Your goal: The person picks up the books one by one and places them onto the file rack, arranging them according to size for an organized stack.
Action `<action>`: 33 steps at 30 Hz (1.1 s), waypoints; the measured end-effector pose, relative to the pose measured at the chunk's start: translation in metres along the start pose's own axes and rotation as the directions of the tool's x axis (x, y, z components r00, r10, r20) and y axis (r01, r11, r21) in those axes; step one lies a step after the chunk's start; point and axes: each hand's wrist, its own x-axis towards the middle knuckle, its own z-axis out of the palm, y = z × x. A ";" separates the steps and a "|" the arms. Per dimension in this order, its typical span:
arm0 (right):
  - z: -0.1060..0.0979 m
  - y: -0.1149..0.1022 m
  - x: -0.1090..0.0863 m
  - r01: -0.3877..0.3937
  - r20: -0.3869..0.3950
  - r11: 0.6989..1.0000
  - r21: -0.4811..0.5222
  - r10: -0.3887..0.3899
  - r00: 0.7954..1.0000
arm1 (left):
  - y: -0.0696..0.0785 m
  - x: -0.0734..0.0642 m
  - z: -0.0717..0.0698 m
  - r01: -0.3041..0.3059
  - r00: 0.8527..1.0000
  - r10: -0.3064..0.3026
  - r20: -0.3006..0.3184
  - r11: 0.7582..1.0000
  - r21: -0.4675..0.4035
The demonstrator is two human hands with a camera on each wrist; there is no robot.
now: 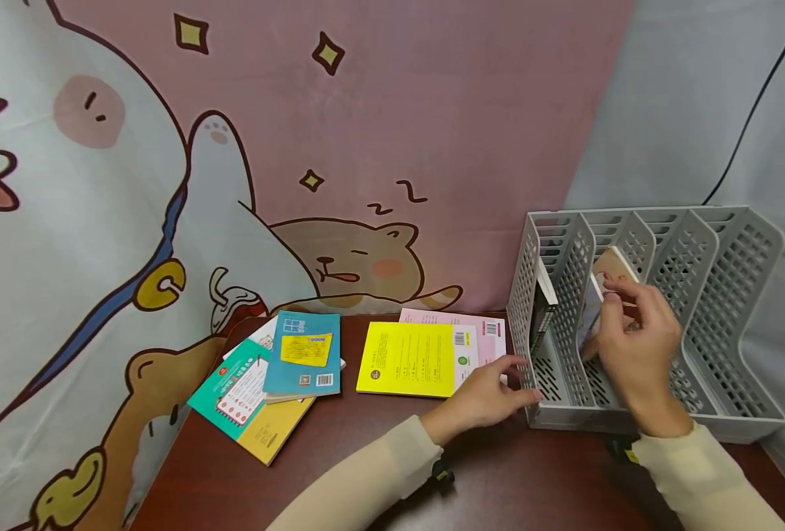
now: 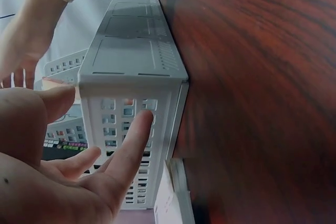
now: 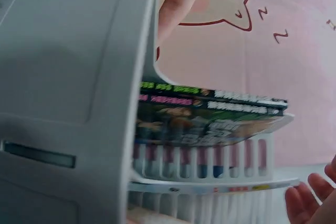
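My left hand (image 1: 482, 398) rests at the front left corner of a grey slotted file rack (image 1: 572, 417). Its fingers are spread, and one lies along the rack's slotted side wall (image 2: 113, 140). Over the second compartment hovers my right hand (image 1: 638, 332), fingers loosely bent. Right at its fingertips is the upper corner of a thin book (image 3: 236, 188) that stands against the divider. A peach-coloured book (image 1: 614, 265) with a cartoon cover leans in the same compartment, partly hidden by the hand. Dark books (image 3: 210, 114) with green and pink lettering stand in the leftmost compartment.
Left of the rack lie a yellow book (image 1: 409, 361) and a pink one (image 1: 492, 332) partly beneath it. Farther left, a blue book (image 1: 302, 324) overlaps a green-and-yellow book (image 1: 233, 398). Behind the table (image 1: 485, 472) hangs a cartoon-printed cloth (image 1: 472, 147).
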 end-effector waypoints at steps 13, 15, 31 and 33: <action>0.006 -0.030 -0.020 0.137 0.298 0.990 -0.017 -0.126 0.946 | -0.005 -0.009 -0.021 -0.043 0.993 0.040 -0.110 0.999 -0.025; 0.011 -0.034 -0.025 0.136 0.350 0.991 -0.003 -0.127 0.928 | -0.008 -0.012 -0.027 -0.057 0.989 0.054 -0.138 0.998 -0.017; 0.059 -0.058 -0.059 0.023 0.782 0.987 -0.158 0.111 0.613 | -0.032 -0.030 -0.108 -0.004 0.954 -0.006 -0.301 0.999 -0.033; 0.065 -0.060 -0.063 0.005 0.800 0.978 -0.207 0.167 0.576 | -0.039 -0.032 -0.117 0.034 0.947 -0.026 -0.321 0.999 0.020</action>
